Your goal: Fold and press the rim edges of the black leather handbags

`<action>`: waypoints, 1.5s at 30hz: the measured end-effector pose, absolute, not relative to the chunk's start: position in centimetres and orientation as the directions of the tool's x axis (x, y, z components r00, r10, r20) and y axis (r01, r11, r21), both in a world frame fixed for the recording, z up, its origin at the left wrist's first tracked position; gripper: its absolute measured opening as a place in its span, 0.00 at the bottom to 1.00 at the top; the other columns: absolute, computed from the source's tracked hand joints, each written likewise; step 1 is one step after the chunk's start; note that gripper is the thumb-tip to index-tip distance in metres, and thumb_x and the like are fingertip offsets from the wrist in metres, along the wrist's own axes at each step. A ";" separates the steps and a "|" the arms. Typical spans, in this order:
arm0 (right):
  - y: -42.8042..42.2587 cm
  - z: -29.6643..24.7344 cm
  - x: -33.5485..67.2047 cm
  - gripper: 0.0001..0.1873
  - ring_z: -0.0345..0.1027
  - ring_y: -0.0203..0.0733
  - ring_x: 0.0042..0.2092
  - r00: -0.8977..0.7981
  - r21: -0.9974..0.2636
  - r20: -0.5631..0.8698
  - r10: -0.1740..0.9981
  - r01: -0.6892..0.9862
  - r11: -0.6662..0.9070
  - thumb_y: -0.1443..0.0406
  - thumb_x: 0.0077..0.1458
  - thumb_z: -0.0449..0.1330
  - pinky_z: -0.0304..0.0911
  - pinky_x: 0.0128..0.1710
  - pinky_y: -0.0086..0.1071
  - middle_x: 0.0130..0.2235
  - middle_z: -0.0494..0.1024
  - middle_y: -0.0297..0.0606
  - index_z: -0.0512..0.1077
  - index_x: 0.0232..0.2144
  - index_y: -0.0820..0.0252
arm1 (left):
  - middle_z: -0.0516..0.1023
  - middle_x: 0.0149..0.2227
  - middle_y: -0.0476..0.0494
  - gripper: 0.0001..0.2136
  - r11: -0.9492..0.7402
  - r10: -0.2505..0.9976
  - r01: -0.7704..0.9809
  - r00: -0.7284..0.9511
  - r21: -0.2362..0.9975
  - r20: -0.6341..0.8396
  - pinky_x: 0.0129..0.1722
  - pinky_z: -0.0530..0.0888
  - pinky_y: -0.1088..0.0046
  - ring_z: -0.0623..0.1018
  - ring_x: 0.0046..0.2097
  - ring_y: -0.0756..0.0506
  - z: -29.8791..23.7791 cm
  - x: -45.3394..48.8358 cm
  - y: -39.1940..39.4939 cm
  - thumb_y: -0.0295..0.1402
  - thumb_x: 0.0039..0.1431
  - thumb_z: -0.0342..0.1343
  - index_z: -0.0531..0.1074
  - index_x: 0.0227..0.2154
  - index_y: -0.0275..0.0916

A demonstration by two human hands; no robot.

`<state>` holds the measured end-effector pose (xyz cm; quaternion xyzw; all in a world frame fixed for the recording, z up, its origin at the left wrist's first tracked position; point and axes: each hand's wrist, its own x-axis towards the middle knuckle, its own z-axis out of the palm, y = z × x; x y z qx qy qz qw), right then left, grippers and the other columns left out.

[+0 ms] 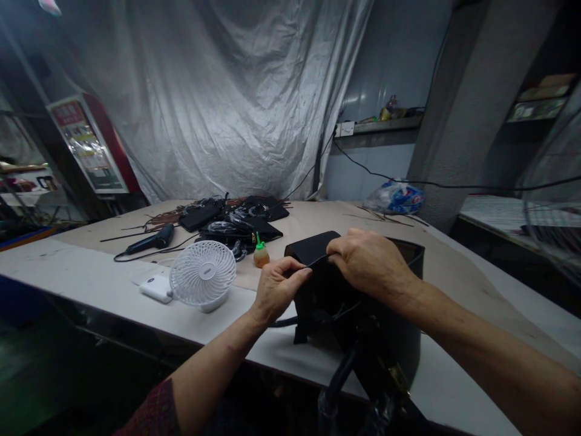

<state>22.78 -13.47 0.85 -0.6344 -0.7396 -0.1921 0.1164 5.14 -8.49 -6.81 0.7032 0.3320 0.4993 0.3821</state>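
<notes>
A black leather bag [390, 327] stands upright at the table's near edge, its flap [311, 247] raised toward the far side. My left hand [278, 289] is closed in a pinch on the bag's left top edge. My right hand [370, 261] is curled over the same top edge, fingers gripping it close to the left hand. Black straps with a brass buckle [398, 378] hang down the bag's near side.
A small white desk fan [203, 281] and a white power bank [155, 289] sit to the left. Behind them are an orange glue bottle [261, 254], a black hair dryer [152, 240], a pile of black leather pieces [236, 221] and a plastic bag [396, 198].
</notes>
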 end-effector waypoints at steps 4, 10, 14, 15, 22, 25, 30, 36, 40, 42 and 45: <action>-13.6 0.9 22.9 0.12 0.65 0.41 0.33 -0.166 0.136 0.425 0.890 0.984 0.118 0.62 0.57 0.53 0.54 0.33 0.33 0.30 0.74 0.39 0.77 0.30 0.53 | 0.77 0.30 0.47 0.13 -0.428 0.848 0.037 0.361 0.903 0.387 0.31 0.68 0.78 0.73 0.32 0.51 -6.5 5.0 -8.5 0.37 0.47 0.65 0.75 0.33 0.34; -13.6 0.7 23.0 0.12 0.66 0.42 0.36 -0.172 0.143 0.432 0.885 0.982 0.121 0.62 0.57 0.54 0.55 0.35 0.34 0.30 0.75 0.39 0.77 0.31 0.54 | 0.77 0.29 0.47 0.14 -0.403 0.852 0.046 0.383 0.914 0.357 0.30 0.67 0.78 0.73 0.31 0.51 -6.2 5.1 -8.8 0.38 0.46 0.66 0.74 0.32 0.33; -13.6 0.8 23.0 0.11 0.66 0.42 0.35 -0.190 0.159 0.426 0.884 0.978 0.134 0.63 0.57 0.54 0.54 0.34 0.34 0.29 0.75 0.39 0.77 0.30 0.55 | 0.74 0.24 0.49 0.12 -0.474 0.852 0.123 0.315 0.872 0.419 0.27 0.64 0.79 0.70 0.28 0.52 -6.4 5.1 -8.7 0.40 0.53 0.60 0.76 0.27 0.33; -13.7 0.9 23.0 0.11 0.66 0.42 0.35 -0.196 0.159 0.424 0.884 0.977 0.140 0.63 0.57 0.54 0.54 0.34 0.34 0.29 0.75 0.39 0.76 0.29 0.55 | 0.74 0.24 0.49 0.12 -0.499 0.844 0.153 0.307 0.853 0.439 0.27 0.64 0.79 0.69 0.27 0.52 -6.3 5.1 -8.6 0.40 0.54 0.59 0.76 0.26 0.33; -13.6 0.7 22.7 0.12 0.66 0.44 0.38 -0.235 0.176 0.430 0.872 0.969 0.174 0.66 0.57 0.53 0.50 0.34 0.36 0.29 0.76 0.40 0.76 0.29 0.57 | 0.78 0.29 0.47 0.08 -0.632 0.745 0.328 0.506 0.702 0.435 0.29 0.67 0.77 0.74 0.30 0.50 -2.5 6.4 -7.6 0.34 0.50 0.60 0.77 0.30 0.35; -13.8 0.8 23.1 0.13 0.66 0.44 0.36 -0.211 0.167 0.434 0.876 0.974 0.152 0.65 0.58 0.51 0.50 0.33 0.36 0.30 0.75 0.41 0.76 0.31 0.57 | 0.81 0.34 0.47 0.09 -0.681 0.703 0.346 0.556 0.646 0.443 0.35 0.70 0.75 0.77 0.36 0.46 -1.2 7.6 -7.4 0.32 0.50 0.59 0.79 0.35 0.39; -14.7 1.2 25.6 0.09 0.64 0.41 0.33 -0.074 0.091 0.468 0.881 0.995 0.035 0.64 0.53 0.57 0.50 0.32 0.33 0.32 0.72 0.37 0.73 0.37 0.54 | 0.82 0.36 0.48 0.11 -0.692 0.692 0.354 0.573 0.630 0.438 0.41 0.72 0.74 0.78 0.39 0.45 -1.2 8.1 -7.2 0.28 0.52 0.57 0.80 0.37 0.41; -14.7 1.3 27.6 0.09 0.64 0.41 0.36 -0.063 0.109 0.491 0.869 0.994 0.011 0.64 0.53 0.55 0.51 0.33 0.32 0.33 0.71 0.37 0.72 0.37 0.54 | 0.82 0.38 0.46 0.12 -0.690 0.692 0.358 0.581 0.629 0.429 0.45 0.72 0.72 0.78 0.41 0.44 -1.3 8.0 -7.1 0.29 0.52 0.57 0.80 0.39 0.40; -14.4 1.4 27.4 0.10 0.66 0.43 0.37 -0.073 0.137 0.500 0.863 0.991 0.005 0.65 0.54 0.54 0.54 0.35 0.33 0.33 0.73 0.39 0.73 0.38 0.56 | 0.82 0.38 0.46 0.12 -0.705 0.681 0.377 0.596 0.601 0.425 0.45 0.72 0.71 0.78 0.40 0.45 -1.2 8.0 -7.1 0.29 0.52 0.57 0.80 0.39 0.41; -14.3 1.4 27.3 0.12 0.66 0.44 0.38 -0.089 0.163 0.507 0.857 0.987 0.006 0.65 0.56 0.53 0.55 0.37 0.34 0.34 0.75 0.41 0.73 0.40 0.57 | 0.82 0.38 0.47 0.12 -0.721 0.663 0.368 0.613 0.587 0.430 0.45 0.71 0.72 0.78 0.40 0.45 -1.2 8.0 -7.0 0.29 0.53 0.57 0.80 0.39 0.41; -14.3 1.4 27.2 0.13 0.66 0.46 0.41 -0.130 0.196 0.488 0.863 0.980 0.037 0.66 0.57 0.52 0.56 0.39 0.35 0.36 0.77 0.41 0.75 0.39 0.56 | 0.81 0.38 0.47 0.11 -0.740 0.644 0.354 0.617 0.572 0.452 0.43 0.72 0.72 0.78 0.40 0.45 -1.4 8.0 -6.9 0.29 0.53 0.57 0.80 0.38 0.42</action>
